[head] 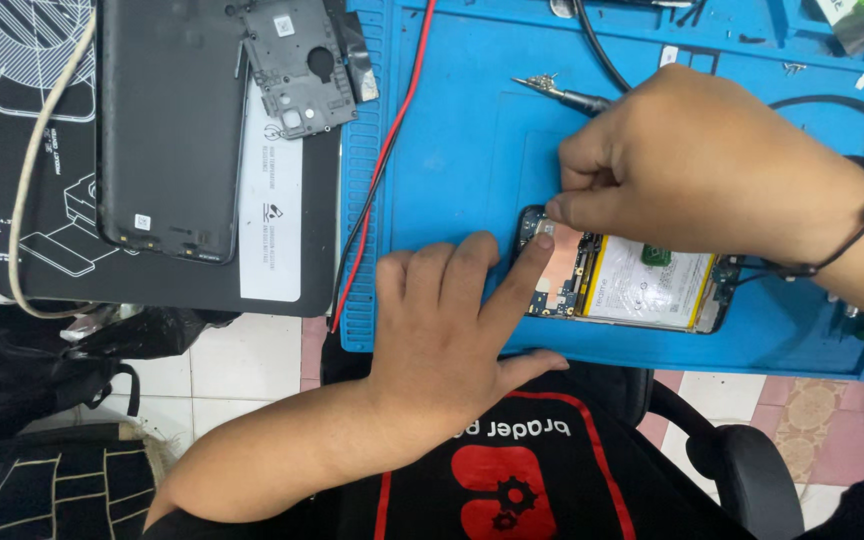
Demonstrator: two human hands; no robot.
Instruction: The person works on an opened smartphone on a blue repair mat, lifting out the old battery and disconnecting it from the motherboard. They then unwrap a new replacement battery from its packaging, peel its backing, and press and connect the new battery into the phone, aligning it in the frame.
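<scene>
- The opened phone lies flat on the blue mat that covers the worktop, near the mat's front edge. Its long axis runs left to right across the view, with the circuit-board end toward the left and the white battery filling the middle.
- Both hands meet at that left end, so the phone sits just ahead of the left hand and just beneath the right hand.
- The left hand is half curled, its forefinger stretched out with the tip pressing on the board end; it holds nothing.
- The right hand comes in from the right, its fingers bunched together and its thumb and forefinger tips pinched at the upper left corner of the phone; whether they grip a small part cannot be told.
- A screwdriver lies on the mat just behind the right hand, and a dark back cover rests well apart on the left.
</scene>
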